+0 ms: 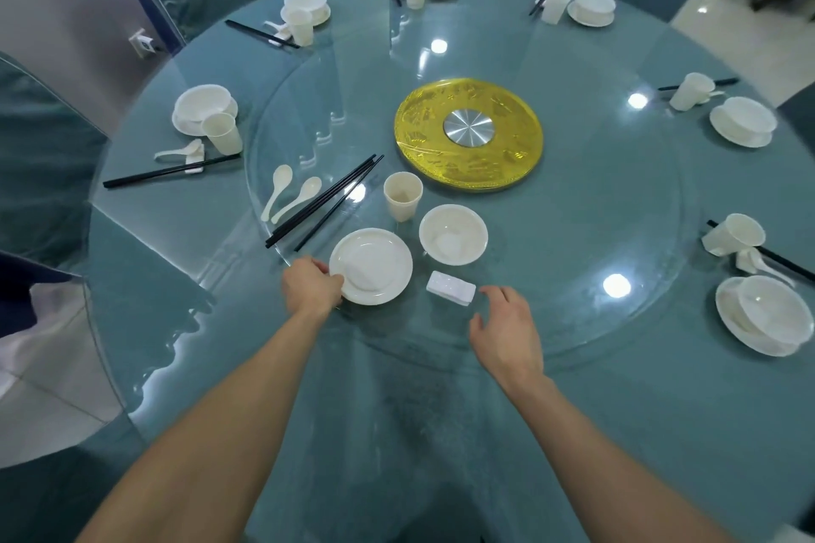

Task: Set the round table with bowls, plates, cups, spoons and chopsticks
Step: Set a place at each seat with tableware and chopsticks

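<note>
The left hand (313, 284) pinches the near-left rim of a round white ceramic plate (375, 260), which lies at the near edge of the clear glass turntable (573, 234). The right hand (507, 331) hovers with its fingers loosely spread and holds nothing, just beside a small white rectangular rest (450, 287). Behind the plate, a round white bowl (453, 240) and a cream cup (402, 195) stand upright, their insides bare. At the left setting, another white bowl (203, 101) sits in its own white plate (185, 128).
</note>
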{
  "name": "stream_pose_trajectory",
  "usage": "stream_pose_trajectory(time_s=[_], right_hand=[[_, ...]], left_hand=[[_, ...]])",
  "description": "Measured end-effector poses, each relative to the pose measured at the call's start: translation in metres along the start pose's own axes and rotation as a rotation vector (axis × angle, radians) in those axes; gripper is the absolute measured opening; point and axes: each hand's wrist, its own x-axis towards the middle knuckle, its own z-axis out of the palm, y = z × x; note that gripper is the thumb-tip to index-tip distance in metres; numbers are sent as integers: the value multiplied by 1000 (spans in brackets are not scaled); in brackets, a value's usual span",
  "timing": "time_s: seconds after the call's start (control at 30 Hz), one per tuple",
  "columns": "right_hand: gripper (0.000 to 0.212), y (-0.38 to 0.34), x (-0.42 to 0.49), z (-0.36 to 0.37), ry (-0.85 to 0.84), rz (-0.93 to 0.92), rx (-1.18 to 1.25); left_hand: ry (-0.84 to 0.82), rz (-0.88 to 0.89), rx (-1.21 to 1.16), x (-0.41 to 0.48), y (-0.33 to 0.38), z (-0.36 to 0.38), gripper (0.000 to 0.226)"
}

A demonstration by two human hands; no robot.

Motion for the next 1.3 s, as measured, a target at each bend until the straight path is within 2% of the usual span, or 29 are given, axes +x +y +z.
stream_pose_trajectory(time_s=[0.13, 0.33, 0.47, 0.57, 0.7, 0.87, 0.97, 1.03, 1.13, 1.23, 1.3], right_hand=[[36, -9, -4, -2, 69, -16, 30], [33, -33, -5, 6, 67, -68, 97], [24, -60, -4, 14, 38, -138, 190], [32, -93, 0, 29, -52, -171, 258], [46, -153, 3, 63, -298, -209, 354], [29, -210, -11, 114, -558, -231, 392], [31, -230, -19, 143, -671, -223, 367], [28, -238, -21, 158, -702, -216, 348], [13, -242, -22, 172, -721, -249, 315], [15, -238, -22, 173, -720, -278, 303], [30, -231, -21, 167, -702, -276, 318]], left_hand=[[44, 25, 28, -1, 6, -3, 12], [90, 90, 30, 4, 4, -13, 13], [43, 39, -220, 9, -11, -31, 13], [104, -5, -326, 10, -36, -53, 12], [169, -73, -428, 11, -84, -88, 11], [290, -181, -474, 8, -149, -129, 13], [358, -266, -476, 10, -179, -144, 15], [371, -292, -465, 14, -189, -146, 18], [328, -288, -399, 20, -199, -143, 24], [268, -273, -253, 21, -205, -142, 33], [271, -242, -122, 18, -205, -144, 36]])
